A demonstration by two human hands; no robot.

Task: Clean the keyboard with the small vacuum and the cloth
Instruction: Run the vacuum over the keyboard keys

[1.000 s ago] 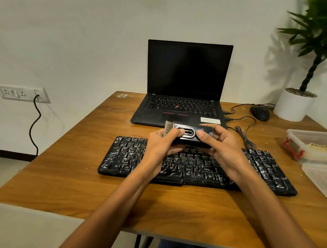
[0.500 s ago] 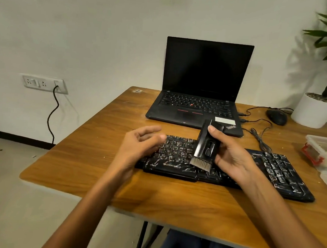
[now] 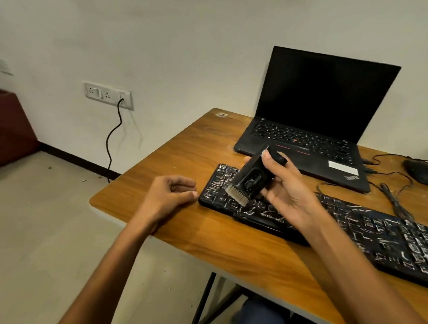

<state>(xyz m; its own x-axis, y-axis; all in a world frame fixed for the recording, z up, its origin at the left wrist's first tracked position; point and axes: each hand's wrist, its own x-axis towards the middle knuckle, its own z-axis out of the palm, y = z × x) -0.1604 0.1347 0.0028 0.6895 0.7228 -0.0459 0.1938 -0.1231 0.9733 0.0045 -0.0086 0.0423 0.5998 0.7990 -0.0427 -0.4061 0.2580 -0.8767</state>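
Note:
A black keyboard (image 3: 369, 234) with white-streaked keys lies across the wooden table (image 3: 228, 245). My right hand (image 3: 286, 191) grips a small black vacuum (image 3: 251, 176), tilted, its pale brush end pointing down at the keyboard's left keys. My left hand (image 3: 168, 196) rests on the table just left of the keyboard's left end, fingers curled with nothing in them. No cloth is in view.
An open black laptop (image 3: 310, 132) stands behind the keyboard. A black mouse (image 3: 420, 172) and tangled cables (image 3: 393, 198) lie at the right. The table's left edge is close to my left hand. A wall socket (image 3: 108, 95) with a hanging cord sits at the left.
My left hand let go of the vacuum and dropped to the table left of the keyboard. My right hand turned the vacuum brush-down over the left keys. The view swung left.

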